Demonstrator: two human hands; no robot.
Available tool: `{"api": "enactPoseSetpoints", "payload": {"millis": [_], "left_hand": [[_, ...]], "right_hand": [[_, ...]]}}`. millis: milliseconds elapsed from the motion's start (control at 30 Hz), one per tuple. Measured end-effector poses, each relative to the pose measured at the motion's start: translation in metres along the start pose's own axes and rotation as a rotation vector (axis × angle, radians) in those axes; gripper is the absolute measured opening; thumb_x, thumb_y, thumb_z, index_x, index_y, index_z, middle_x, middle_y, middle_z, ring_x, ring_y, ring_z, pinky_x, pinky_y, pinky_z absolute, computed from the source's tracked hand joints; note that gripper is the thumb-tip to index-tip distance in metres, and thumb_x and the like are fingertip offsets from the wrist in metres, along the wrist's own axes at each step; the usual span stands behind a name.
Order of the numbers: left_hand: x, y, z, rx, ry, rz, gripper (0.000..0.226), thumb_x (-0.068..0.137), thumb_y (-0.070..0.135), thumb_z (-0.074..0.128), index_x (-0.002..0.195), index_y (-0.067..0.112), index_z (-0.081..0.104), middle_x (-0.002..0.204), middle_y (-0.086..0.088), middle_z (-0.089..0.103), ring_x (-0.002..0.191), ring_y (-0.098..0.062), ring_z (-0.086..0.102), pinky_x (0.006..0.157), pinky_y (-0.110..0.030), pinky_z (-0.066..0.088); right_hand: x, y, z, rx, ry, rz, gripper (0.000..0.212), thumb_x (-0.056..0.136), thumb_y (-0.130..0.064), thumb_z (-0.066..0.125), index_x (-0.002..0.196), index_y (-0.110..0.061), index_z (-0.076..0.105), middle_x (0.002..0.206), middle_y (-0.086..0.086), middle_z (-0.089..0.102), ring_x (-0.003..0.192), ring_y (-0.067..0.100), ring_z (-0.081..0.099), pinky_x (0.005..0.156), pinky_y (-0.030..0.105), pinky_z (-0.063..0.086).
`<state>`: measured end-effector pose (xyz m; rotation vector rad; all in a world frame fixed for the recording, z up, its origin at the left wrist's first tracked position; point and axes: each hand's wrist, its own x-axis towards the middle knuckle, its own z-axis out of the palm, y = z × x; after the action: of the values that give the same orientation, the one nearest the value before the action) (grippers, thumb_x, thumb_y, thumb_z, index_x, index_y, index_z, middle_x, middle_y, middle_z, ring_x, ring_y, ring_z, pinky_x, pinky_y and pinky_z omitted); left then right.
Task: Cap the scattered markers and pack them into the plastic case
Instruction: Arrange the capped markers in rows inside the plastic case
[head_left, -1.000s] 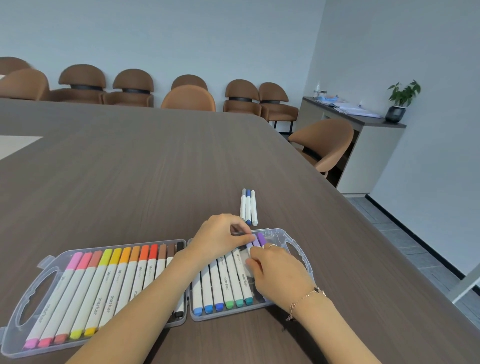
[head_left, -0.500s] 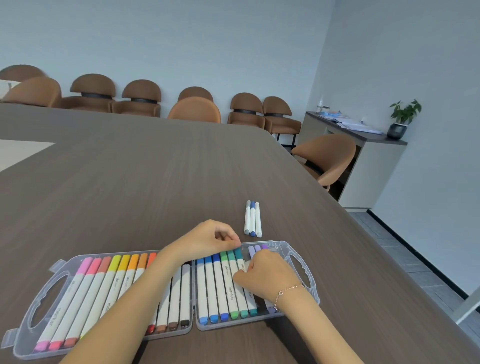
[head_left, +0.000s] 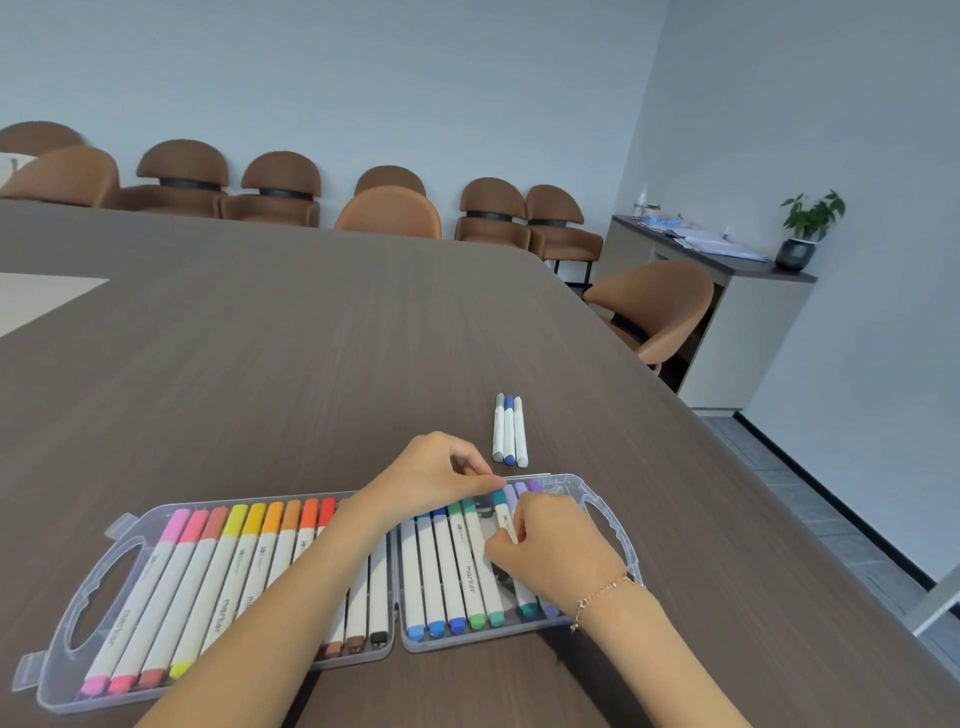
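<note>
Two hands meet over the right half of the open plastic case (head_left: 610, 512). The left hand (head_left: 436, 475) has thumb and forefinger pinched together on the far, teal-capped end of a teal marker (head_left: 503, 512); the right hand (head_left: 556, 556) curls its fingers around the same marker's white barrel a little nearer the person. That marker's long axis runs away from the person, roughly parallel to its neighbours, with one teal end at the far wall of the case and the other showing at the near wall below the right hand. To its left lie blue and green markers (head_left: 447, 571) in a tidy row, all pointing the same way; to its right, purple-capped ones are mostly hidden by the right hand. The case's left half holds a row from pink through orange to brown and black (head_left: 208, 587), partly covered by the left forearm. Just beyond the case, three loose markers (head_left: 510, 431) lie side by side on the dark wooden table (head_left: 311, 364), capped, long axes also pointing away. A thin bracelet (head_left: 602, 595) circles the right wrist.
</note>
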<state>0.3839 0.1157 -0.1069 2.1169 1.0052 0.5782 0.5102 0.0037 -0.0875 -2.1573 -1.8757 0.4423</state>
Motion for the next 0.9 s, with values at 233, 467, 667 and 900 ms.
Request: {"api": "enactPoseSetpoints", "payload": {"millis": [233,467,667,900], "left_hand": [[0.001,0.001,0.009,0.095,0.109,-0.002,0.016,0.075,0.04,0.075,0.077,0.026,0.067,0.081,0.009,0.059,0.069,-0.004,0.053,0.057,-0.012,0.039],[0.004,-0.001,0.013,0.127,0.096,0.009,0.016,0.074,0.041,0.076,0.076,0.03,0.064,0.082,0.01,0.057,0.069,-0.004,0.052,0.059,-0.013,0.038],[0.003,-0.004,0.0,0.045,0.062,0.006,0.012,0.079,0.037,0.072,0.081,0.025,0.069,0.083,0.008,0.064,0.072,-0.003,0.056,0.061,-0.014,0.04],[-0.003,-0.017,-0.019,-0.043,-0.12,-0.002,0.014,0.082,0.035,0.07,0.093,0.027,0.07,0.089,0.009,0.07,0.076,-0.002,0.064,0.064,-0.016,0.049]], "right_hand": [[-0.004,0.011,-0.004,-0.131,-0.039,-0.136,0.034,0.097,-0.033,0.039,0.065,-0.03,0.028,0.075,-0.005,0.042,0.063,0.005,0.038,0.053,0.015,0.03],[-0.006,0.015,-0.001,-0.193,0.022,-0.249,0.022,0.099,-0.032,0.035,0.099,-0.021,0.054,0.089,-0.004,0.046,0.084,0.012,0.044,0.071,0.025,0.043],[-0.008,0.012,0.002,-0.067,0.118,-0.213,0.024,0.094,-0.045,0.044,0.086,-0.023,0.051,0.077,-0.01,0.048,0.073,0.008,0.045,0.061,0.023,0.038],[0.0,-0.013,0.01,0.021,-0.001,-0.023,0.036,0.089,-0.042,0.05,0.062,-0.022,0.039,0.059,-0.008,0.042,0.062,0.009,0.047,0.06,0.022,0.041]]}}
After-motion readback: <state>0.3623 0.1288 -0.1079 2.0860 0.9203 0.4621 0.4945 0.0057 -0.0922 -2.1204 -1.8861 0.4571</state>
